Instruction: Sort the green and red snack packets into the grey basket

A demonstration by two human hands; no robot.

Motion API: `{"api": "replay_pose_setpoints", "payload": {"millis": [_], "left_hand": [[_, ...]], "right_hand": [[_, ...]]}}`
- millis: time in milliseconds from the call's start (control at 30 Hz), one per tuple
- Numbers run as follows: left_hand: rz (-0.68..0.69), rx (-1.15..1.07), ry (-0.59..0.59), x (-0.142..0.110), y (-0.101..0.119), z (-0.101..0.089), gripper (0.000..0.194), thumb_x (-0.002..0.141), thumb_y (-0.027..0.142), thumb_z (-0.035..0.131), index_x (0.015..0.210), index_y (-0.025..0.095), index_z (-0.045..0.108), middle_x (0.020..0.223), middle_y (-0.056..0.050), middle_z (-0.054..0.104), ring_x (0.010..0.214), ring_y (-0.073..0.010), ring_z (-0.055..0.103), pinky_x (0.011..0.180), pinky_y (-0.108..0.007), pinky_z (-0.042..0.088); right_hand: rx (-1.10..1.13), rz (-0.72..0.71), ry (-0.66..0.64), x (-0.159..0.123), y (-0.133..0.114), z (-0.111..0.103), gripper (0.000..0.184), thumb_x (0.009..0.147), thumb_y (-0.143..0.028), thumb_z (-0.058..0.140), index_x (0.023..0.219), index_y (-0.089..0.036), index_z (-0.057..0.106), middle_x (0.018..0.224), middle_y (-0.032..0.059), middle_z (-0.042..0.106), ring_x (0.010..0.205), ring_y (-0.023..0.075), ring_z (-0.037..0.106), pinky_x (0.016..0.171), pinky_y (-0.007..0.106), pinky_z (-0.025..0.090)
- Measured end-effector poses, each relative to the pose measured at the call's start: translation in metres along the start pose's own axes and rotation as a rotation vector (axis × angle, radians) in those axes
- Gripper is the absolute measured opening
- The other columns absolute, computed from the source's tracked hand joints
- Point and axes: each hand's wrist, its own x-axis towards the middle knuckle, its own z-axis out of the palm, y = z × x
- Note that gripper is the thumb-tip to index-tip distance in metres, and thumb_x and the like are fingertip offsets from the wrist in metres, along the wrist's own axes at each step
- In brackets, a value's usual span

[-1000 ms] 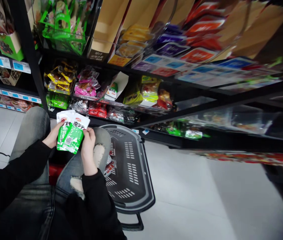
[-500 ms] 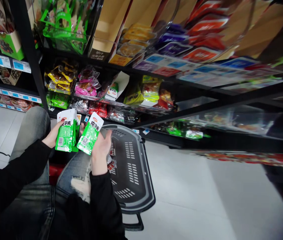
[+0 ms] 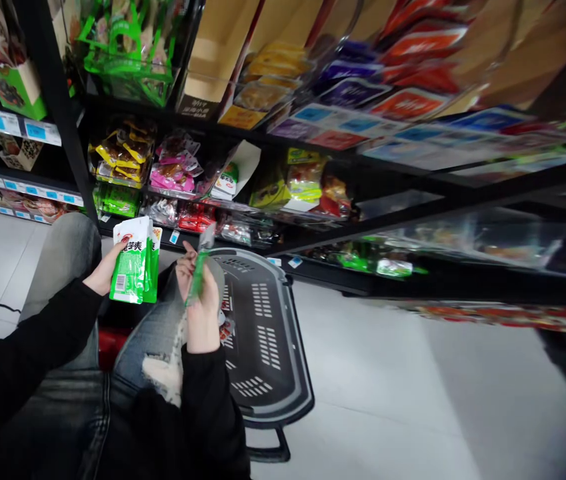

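Observation:
My left hand (image 3: 103, 270) is closed on several green and white snack packets (image 3: 131, 270), fanned a little, their printed fronts facing me. In my right hand (image 3: 201, 290) a single snack packet (image 3: 199, 267) of like colours is pinched and turned almost edge-on, with blur on it. Both hands are above my knees, a short gap between them. Right beside my right hand stands a dark grey shopping basket (image 3: 290, 347); part of it is hidden by my hand and sleeve. A small packet (image 3: 226, 327) with red and silver on it lies in the basket.
Black shelves in front carry bagged snacks: yellow packets (image 3: 125, 150), pink packets (image 3: 175, 170) and a white box (image 3: 235, 173) holding a green and white packet. Higher up are cartons of purple packets (image 3: 350, 83) and orange packets (image 3: 415, 67). A basket handle (image 3: 270, 453) extends towards me over pale floor tiles.
My right hand has turned its packet from facing me to nearly edge-on and shifted it slightly right, away from the left-hand packets. My left hand stays almost still.

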Motion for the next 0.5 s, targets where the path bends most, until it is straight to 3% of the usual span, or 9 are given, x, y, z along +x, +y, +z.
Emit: {"api": "replay_pose_setpoints", "payload": {"millis": [133,300,500], "left_hand": [[0.015,-0.006,0.02,-0.001,0.002,0.001,0.025,0.081,0.03,0.053,0.091,0.01,0.064,0.069,-0.006,0.072,0.059,-0.0177,0.067,0.064,-0.028,0.054],[0.006,-0.006,0.034,-0.003,0.004,0.001,0.025,0.082,0.031,0.052,0.087,0.01,0.064,0.07,-0.008,0.072,0.061,-0.0195,0.067,0.069,-0.032,0.054],[-0.058,-0.014,-0.073,-0.001,0.005,-0.006,0.033,0.08,0.037,0.054,0.094,0.009,0.066,0.073,-0.009,0.072,0.066,-0.0214,0.068,0.07,-0.033,0.055]], "right_hand": [[-0.201,-0.094,0.111,0.0,0.001,0.002,0.028,0.058,-0.028,0.069,0.085,-0.019,0.064,0.079,-0.0007,0.065,0.062,0.0115,0.052,0.061,0.026,0.043],[-0.522,-0.249,0.258,0.005,0.006,-0.006,0.032,0.067,-0.035,0.059,0.091,-0.014,0.063,0.083,0.0016,0.065,0.071,0.0141,0.054,0.066,0.026,0.042],[-0.478,-0.268,0.374,0.013,0.011,-0.014,0.031,0.065,-0.038,0.054,0.084,-0.014,0.06,0.081,0.0024,0.063,0.069,0.0143,0.052,0.065,0.026,0.041]]}}
